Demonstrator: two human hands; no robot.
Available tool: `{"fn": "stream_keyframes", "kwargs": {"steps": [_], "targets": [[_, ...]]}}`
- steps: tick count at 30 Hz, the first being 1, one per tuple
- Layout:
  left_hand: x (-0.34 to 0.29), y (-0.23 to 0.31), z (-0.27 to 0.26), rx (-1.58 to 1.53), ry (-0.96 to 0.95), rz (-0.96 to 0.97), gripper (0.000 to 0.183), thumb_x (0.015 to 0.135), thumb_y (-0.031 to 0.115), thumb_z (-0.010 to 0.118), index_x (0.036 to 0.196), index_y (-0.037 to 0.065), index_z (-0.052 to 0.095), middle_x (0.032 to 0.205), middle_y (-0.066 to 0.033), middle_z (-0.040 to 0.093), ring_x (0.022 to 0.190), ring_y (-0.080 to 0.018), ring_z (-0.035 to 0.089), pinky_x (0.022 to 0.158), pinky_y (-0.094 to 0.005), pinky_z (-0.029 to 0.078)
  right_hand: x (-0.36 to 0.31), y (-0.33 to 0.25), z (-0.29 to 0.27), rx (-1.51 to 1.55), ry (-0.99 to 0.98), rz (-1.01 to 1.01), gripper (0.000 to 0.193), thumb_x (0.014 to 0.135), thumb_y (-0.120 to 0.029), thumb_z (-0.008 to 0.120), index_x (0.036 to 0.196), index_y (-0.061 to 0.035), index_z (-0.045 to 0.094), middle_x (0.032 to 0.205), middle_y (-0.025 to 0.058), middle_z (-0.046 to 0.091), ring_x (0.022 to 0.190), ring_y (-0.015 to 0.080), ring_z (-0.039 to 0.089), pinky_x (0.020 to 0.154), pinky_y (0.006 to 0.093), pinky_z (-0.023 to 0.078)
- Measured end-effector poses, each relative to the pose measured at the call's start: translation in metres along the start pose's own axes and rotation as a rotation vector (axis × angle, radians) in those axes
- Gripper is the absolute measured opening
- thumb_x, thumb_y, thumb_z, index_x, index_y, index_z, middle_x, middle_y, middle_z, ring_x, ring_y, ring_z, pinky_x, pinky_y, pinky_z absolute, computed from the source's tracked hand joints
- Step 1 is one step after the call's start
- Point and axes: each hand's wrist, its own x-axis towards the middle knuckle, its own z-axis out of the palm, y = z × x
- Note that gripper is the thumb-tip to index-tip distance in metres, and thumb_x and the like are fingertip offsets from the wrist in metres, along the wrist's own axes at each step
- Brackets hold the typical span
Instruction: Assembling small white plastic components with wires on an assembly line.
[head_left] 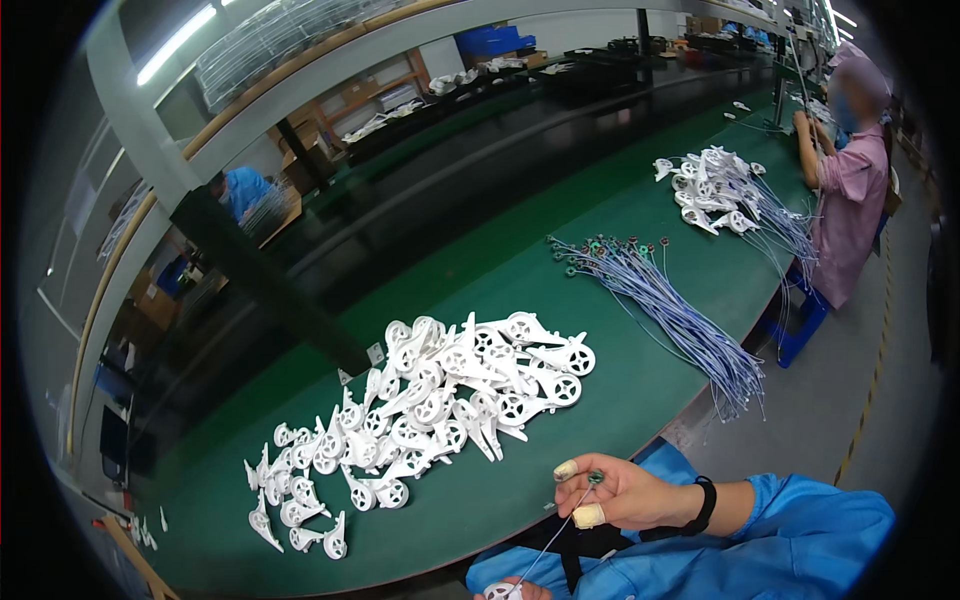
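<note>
My right hand (pixel 635 495), with pale finger covers on a fingertip and the thumb and a black band at the wrist, pinches a thin cable (pixel 553 543) near its small green round end (pixel 596 478). From there the cable runs down toward a white plastic wheel part (pixel 499 591) at the lower edge of the picture. My left hand (pixel 536 592) is mostly cut off there, its fingers closed around that white part. Whether the cable is fixed to the part cannot be made out.
A pile of white wheel parts (pixel 430 400) covers the near green bench (pixel 600 440). To its right lies a bundle of grey-blue cables (pixel 670 310) with green and reddish ends. Farther along are more white parts with cables (pixel 715 190) and a person in pink (pixel 850 200). A dark post (pixel 270 285) rises at left.
</note>
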Motion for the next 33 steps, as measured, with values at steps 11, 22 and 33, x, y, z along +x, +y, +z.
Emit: {"fn": "stream_keyframes", "kwargs": {"steps": [11, 22, 33], "targets": [[0.017, 0.007, 0.005, -0.265, -0.244, -0.475, 0.053, 0.088, 0.059, 0.037, 0.091, 0.01, 0.056, 0.07, -0.0055, 0.047, 0.06, -0.0201, 0.043, 0.056, -0.0324, 0.038, -0.021, -0.028, 0.001, -0.687, 0.072, -0.158, 0.037, 0.091, -0.006, 0.053, 0.127, 0.0003, 0.045, 0.115, 0.0141, 0.054, 0.105, 0.0217, 0.057, 0.083, 0.0286, 0.049], [-0.012, 0.001, 0.073, 0.022, -0.34, -0.075, 0.053, 0.098, 0.044, 0.029, 0.136, 0.007, 0.034, 0.111, -0.0077, 0.054, 0.087, -0.0185, 0.054, 0.063, -0.0266, 0.045, -0.014, 0.011, 0.04, -1.254, -0.044, -0.282, 0.031, 0.078, -0.002, 0.062, 0.109, 0.0008, 0.055, 0.086, 0.0123, 0.059, 0.081, 0.0298, 0.058, 0.071, 0.0351, 0.048], [0.01, -0.019, 0.048, 0.339, -0.542, 0.206, 0.053, 0.101, 0.033, 0.024, 0.141, -0.001, 0.024, 0.13, -0.0127, 0.043, 0.11, -0.02, 0.049, 0.089, -0.0286, 0.042, -0.004, 0.01, 0.039, -1.331, -0.063, -0.495, 0.033, 0.075, -0.002, 0.068, 0.107, -0.001, 0.059, 0.099, 0.0109, 0.058, 0.087, 0.0263, 0.057, 0.074, 0.0326, 0.048]]}}
